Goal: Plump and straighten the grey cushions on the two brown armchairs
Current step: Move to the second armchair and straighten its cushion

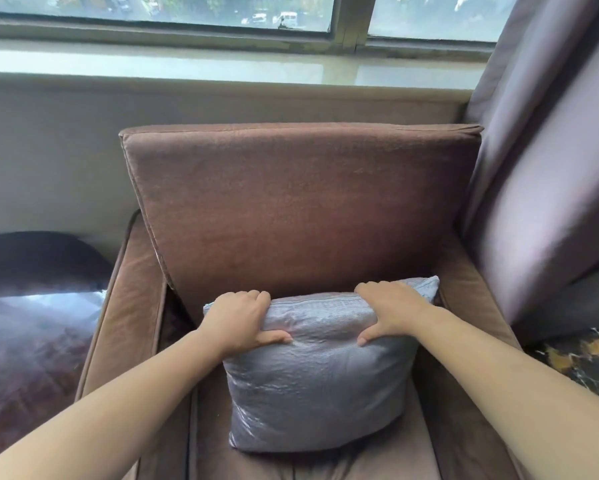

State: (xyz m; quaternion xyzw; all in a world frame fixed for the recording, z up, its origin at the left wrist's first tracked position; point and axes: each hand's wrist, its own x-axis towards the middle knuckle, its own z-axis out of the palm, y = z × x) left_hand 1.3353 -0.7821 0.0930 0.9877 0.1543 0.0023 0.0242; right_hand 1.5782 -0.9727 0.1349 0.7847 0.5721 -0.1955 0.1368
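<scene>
A shiny grey cushion (320,382) stands upright on the seat of a brown armchair (301,202), leaning against its backrest. My left hand (240,317) grips the cushion's top left corner, fingers over the top edge and thumb on the front face. My right hand (391,311) grips the top edge near the right corner in the same way. Only this one armchair is in view.
A dark glossy round table (31,306) sits left of the chair. A purple-grey curtain (547,168) hangs at the right, with a dark marbled surface (589,362) below it. A window sill (221,69) runs behind the backrest.
</scene>
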